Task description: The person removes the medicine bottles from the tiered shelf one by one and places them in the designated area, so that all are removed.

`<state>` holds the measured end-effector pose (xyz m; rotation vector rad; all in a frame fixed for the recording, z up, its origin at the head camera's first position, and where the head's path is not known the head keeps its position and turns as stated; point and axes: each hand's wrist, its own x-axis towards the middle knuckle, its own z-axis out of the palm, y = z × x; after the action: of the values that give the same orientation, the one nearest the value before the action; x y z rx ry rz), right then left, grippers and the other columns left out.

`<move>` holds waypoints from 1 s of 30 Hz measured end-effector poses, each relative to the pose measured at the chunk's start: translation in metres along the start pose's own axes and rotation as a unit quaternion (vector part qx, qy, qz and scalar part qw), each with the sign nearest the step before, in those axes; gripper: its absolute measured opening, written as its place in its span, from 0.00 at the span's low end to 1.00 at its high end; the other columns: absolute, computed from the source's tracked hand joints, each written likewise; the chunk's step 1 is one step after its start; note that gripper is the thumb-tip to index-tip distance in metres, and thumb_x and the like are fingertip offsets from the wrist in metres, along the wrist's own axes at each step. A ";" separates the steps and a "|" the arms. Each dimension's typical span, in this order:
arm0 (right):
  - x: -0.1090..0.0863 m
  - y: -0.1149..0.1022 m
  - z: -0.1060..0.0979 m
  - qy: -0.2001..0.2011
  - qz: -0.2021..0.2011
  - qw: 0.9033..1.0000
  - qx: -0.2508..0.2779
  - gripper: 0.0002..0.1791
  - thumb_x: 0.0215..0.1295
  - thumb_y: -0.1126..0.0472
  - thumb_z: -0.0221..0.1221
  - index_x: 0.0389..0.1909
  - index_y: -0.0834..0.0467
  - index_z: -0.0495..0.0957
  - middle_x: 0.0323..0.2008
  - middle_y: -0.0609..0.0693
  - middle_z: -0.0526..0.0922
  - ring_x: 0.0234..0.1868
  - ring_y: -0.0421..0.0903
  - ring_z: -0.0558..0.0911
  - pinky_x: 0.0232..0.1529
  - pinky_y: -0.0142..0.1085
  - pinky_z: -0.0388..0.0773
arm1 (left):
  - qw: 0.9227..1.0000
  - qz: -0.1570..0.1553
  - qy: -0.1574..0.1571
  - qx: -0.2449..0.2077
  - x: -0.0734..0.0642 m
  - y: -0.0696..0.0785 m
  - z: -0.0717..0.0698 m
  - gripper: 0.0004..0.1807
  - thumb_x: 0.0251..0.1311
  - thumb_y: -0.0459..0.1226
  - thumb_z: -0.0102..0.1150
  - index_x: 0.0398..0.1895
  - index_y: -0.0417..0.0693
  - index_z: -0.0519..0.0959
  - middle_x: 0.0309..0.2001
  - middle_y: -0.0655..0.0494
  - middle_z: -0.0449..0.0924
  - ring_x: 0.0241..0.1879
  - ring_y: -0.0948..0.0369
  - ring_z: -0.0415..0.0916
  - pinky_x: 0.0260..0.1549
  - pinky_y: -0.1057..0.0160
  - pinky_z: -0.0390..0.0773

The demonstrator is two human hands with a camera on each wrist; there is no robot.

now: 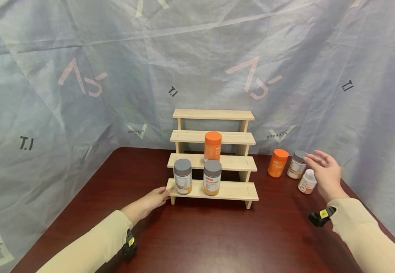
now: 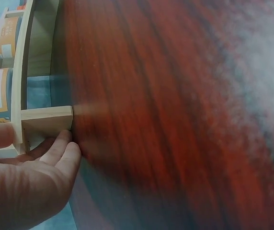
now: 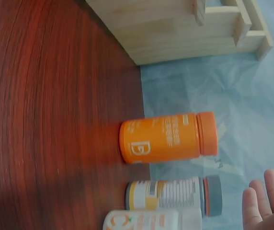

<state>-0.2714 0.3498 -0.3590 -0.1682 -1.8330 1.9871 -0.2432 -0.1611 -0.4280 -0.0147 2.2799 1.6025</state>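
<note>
A four-tier wooden display stand [image 1: 231, 189] stands on the table. My left hand [image 1: 154, 199] holds the left end of its lowest step; in the left wrist view the thumb is on the board and the fingers [image 2: 60, 151] lie around the leg. Two grey-lidded supplement bottles [image 1: 182, 177] [image 1: 212, 178] stand on that step, an orange bottle [image 1: 213, 147] one step higher. Over at the right, my right hand [image 1: 327, 172] hovers with relaxed fingers beside a grey-lidded bottle [image 1: 296, 165] and a small white bottle [image 1: 308, 182], holding nothing. Left of these is another orange bottle [image 1: 277, 163].
The dark red wood table [image 1: 214, 235] spreads in front of the stand. Grey printed sheeting [image 1: 197, 57] hangs behind and at both sides. The stand's top two steps bear no bottles.
</note>
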 end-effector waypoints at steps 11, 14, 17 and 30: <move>-0.005 -0.008 0.025 -0.054 -0.009 0.998 0.043 0.20 0.61 0.65 0.65 0.51 0.49 0.71 0.34 0.34 0.86 0.35 0.28 0.83 0.37 0.17 0.79 | 1.000 0.000 0.001 0.007 -0.002 0.002 0.001 0.27 0.77 0.39 0.36 0.71 0.29 0.54 0.68 0.31 0.61 0.70 0.41 0.57 0.69 0.47 0.63; -0.007 -0.010 0.032 -0.062 -0.004 0.998 0.032 0.21 0.62 0.62 0.64 0.53 0.48 0.70 0.36 0.34 0.85 0.36 0.29 0.83 0.39 0.17 0.78 | 1.000 0.000 0.000 0.009 -0.002 0.002 0.001 0.27 0.77 0.39 0.35 0.71 0.29 0.54 0.69 0.31 0.61 0.70 0.41 0.57 0.70 0.47 0.63; -0.007 -0.011 0.041 -0.065 0.007 0.997 0.027 0.22 0.62 0.60 0.65 0.54 0.47 0.69 0.38 0.34 0.84 0.38 0.29 0.82 0.40 0.17 0.77 | 1.000 -0.002 -0.002 0.011 -0.002 0.003 0.001 0.28 0.77 0.40 0.34 0.72 0.29 0.53 0.69 0.31 0.60 0.70 0.41 0.57 0.70 0.47 0.63; -0.003 -0.007 0.081 -0.087 -0.001 0.996 0.033 0.20 0.61 0.61 0.66 0.53 0.50 0.72 0.37 0.35 0.85 0.39 0.30 0.83 0.43 0.18 0.77 | 1.000 0.004 -0.006 0.016 0.000 0.004 0.000 0.27 0.78 0.38 0.33 0.71 0.29 0.53 0.69 0.31 0.60 0.70 0.40 0.56 0.70 0.47 0.62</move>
<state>-0.2971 0.2739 -0.3432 0.0278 -1.8686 2.1159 -0.2439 -0.1594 -0.4246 0.0123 2.2985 1.5647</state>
